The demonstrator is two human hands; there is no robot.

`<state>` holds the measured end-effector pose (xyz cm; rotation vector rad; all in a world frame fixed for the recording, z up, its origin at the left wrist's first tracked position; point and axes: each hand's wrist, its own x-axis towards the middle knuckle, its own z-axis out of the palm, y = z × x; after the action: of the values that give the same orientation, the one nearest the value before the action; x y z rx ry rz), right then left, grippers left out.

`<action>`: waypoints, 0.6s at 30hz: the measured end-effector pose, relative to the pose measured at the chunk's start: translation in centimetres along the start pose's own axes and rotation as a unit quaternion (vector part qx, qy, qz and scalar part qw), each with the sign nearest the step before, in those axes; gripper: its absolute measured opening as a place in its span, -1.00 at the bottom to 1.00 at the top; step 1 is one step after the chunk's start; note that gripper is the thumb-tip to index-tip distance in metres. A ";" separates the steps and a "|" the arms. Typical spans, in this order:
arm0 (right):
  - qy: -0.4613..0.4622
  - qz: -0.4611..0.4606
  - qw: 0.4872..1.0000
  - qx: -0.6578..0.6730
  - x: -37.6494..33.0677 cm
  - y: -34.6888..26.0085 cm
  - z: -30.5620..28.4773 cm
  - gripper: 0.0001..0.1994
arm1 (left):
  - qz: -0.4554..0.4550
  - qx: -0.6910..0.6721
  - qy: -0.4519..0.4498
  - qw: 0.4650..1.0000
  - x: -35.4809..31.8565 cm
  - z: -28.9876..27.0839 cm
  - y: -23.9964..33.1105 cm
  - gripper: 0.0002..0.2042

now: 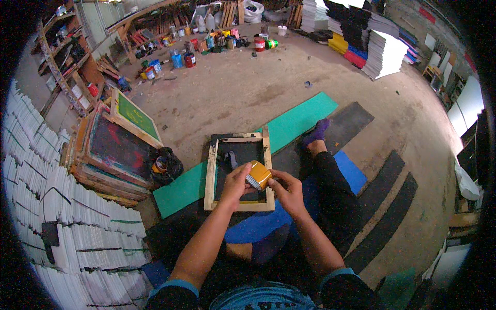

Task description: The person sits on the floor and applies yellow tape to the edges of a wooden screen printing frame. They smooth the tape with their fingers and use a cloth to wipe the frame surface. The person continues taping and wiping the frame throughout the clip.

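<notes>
In front of me, my left hand (235, 187) and my right hand (288, 191) hold a glossy amber roll of tape (260, 173) between them. The left fingers grip its left side, where a pale ridged edge shows. My right thumb and fingers pinch its right side. Just below the hands lies a wooden frame (210, 181) with a dark panel inside it. A small dark grey object (228, 159), too unclear to name, rests within the frame's left part. My hands and the roll cover part of the frame's right and lower area.
A green foam strip (302, 118) runs under the frame, with blue (350, 172) and black strips (385, 183) to the right. Printing screens (121, 137) and a black bag (168, 168) stand left, beside stacked white sheets (98, 222). Paint cans (190, 60) and sheet piles (385, 54) lie beyond.
</notes>
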<state>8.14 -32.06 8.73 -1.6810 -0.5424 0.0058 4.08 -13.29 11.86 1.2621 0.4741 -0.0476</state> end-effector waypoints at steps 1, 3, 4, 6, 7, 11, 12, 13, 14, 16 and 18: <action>0.002 0.008 1.000 0.018 0.0 -0.1 0.1 -0.70 | -0.005 0.002 0.003 1.000 0.1 -0.1 -0.2 -0.46; 0.013 0.027 0.998 0.049 0.0 -0.5 0.3 -0.72 | -0.016 0.006 0.008 1.000 0.7 -0.4 -0.7 -0.46; 0.023 0.036 0.997 0.061 0.0 -1.0 0.2 -0.73 | -0.023 0.000 0.004 1.000 0.8 -0.3 -0.8 -0.46; 0.036 0.051 0.995 0.074 0.0 -1.0 0.1 -0.77 | -0.038 -0.013 -0.005 0.999 1.1 -0.1 -0.9 -0.47; 0.040 0.055 0.995 0.076 -0.1 -0.7 -0.1 -0.79 | -0.042 -0.016 -0.013 0.999 1.1 0.1 -0.9 -0.47; 0.023 0.138 0.985 0.098 -0.1 -0.8 -0.8 -0.87 | -0.075 -0.014 -0.021 0.997 1.1 0.7 -1.1 -0.44; 0.024 0.121 0.988 0.095 -0.1 -0.7 -0.9 -0.86 | -0.087 -0.011 -0.019 0.996 1.1 0.8 -1.2 -0.43; 0.022 0.103 0.990 0.093 -0.1 -0.6 -0.9 -0.86 | -0.093 -0.019 -0.027 0.995 1.2 0.7 -1.4 -0.42; 0.021 0.085 0.992 0.091 -0.1 -0.5 -0.9 -0.86 | -0.100 -0.027 -0.036 0.994 1.5 0.6 -1.7 -0.40; 0.001 0.062 0.994 0.086 0.0 -0.1 -0.8 -0.88 | -0.119 -0.045 -0.052 0.990 2.4 -0.1 -3.0 -0.38; -0.030 0.067 0.995 0.066 0.0 -0.1 -0.8 -0.89 | -0.144 -0.066 -0.072 0.985 3.3 -1.0 -4.4 -0.37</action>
<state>8.37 -32.79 8.99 -1.5887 -0.4636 0.1862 5.45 -12.99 6.40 1.0446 0.5230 -0.3433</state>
